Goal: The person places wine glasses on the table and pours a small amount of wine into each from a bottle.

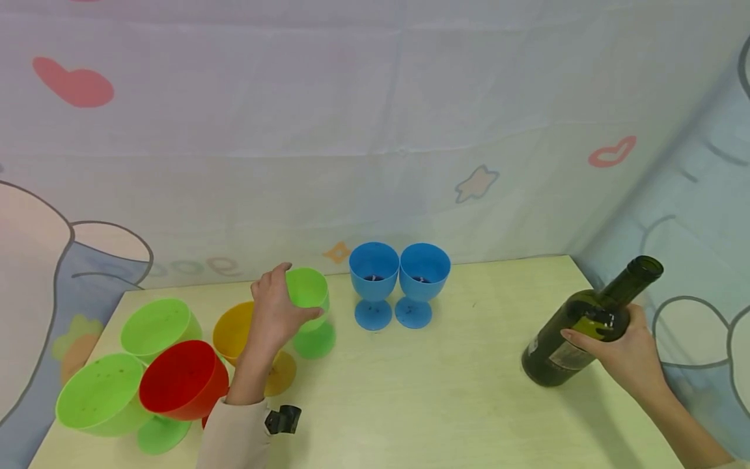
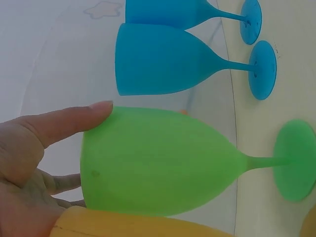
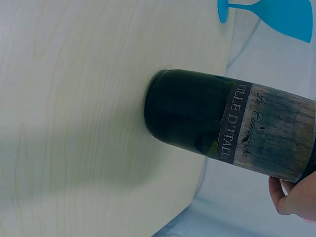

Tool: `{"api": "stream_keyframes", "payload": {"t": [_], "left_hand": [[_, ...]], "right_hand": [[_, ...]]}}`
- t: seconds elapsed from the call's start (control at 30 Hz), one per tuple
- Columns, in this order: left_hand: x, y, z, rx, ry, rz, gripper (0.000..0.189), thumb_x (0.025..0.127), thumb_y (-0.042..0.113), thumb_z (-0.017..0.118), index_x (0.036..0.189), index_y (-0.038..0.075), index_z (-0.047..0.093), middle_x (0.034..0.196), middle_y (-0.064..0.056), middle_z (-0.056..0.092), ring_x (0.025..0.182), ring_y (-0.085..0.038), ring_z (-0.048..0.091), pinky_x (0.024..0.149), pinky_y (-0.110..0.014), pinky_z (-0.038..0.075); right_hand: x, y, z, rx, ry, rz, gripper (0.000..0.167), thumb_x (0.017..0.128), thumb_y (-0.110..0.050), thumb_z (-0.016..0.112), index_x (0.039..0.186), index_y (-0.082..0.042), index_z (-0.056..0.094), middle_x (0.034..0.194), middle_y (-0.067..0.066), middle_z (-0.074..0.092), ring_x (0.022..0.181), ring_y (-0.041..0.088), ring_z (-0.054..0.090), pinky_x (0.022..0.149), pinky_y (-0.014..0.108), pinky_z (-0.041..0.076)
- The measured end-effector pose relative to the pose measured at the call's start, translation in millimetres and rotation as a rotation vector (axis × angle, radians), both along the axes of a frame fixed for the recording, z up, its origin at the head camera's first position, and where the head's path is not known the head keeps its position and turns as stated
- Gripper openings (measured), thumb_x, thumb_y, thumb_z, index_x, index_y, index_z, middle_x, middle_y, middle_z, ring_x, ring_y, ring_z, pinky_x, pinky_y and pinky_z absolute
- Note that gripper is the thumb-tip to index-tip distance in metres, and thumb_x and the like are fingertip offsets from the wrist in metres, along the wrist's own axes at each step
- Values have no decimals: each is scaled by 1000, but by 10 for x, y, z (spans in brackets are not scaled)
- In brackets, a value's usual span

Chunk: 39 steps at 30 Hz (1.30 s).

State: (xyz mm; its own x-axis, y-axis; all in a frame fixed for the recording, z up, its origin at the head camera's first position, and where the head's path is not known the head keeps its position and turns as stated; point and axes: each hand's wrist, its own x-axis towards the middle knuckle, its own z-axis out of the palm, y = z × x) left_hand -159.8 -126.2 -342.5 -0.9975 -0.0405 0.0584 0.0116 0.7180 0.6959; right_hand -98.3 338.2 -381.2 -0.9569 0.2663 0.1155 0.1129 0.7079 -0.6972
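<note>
My left hand grips a light green goblet by its rim, thumb at one side and fingers at the other. In the left wrist view the thumb lies against the green goblet, which is upright on the table. My right hand holds a dark green wine bottle near its shoulder, its uncorked neck leaning right. A label shows on the bottle in the right wrist view; whether its base touches the table I cannot tell. Two blue goblets with dark liquid inside stand side by side.
Under my left forearm is a yellow goblet. Further left cluster a red goblet and two green goblets. The pale wooden table meets a printed cloth backdrop at its back edge.
</note>
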Motion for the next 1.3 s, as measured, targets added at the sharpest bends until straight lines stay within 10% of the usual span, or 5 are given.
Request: {"api": "stream_keyframes", "payload": {"t": [1.03,1.3], "left_hand": [[415,177,12,277,29,-131,93,69,20,80,137,0,21,136,-17,29,124,-31,31,101,-49,30],[462,267,-67,339,59,-188,93,68,22,81,138,7,22,136,-12,31,123,-29,33,98,-51,33]], "right_hand": [[14,-131,13,41,79,32,80,71,-25,79,124,6,28,108,29,47,92,41,50,61,27,38],[38,-233,18,72,100,103,85,69,-23,80,127,5,25,108,31,47,90,45,51,64,47,42]]}}
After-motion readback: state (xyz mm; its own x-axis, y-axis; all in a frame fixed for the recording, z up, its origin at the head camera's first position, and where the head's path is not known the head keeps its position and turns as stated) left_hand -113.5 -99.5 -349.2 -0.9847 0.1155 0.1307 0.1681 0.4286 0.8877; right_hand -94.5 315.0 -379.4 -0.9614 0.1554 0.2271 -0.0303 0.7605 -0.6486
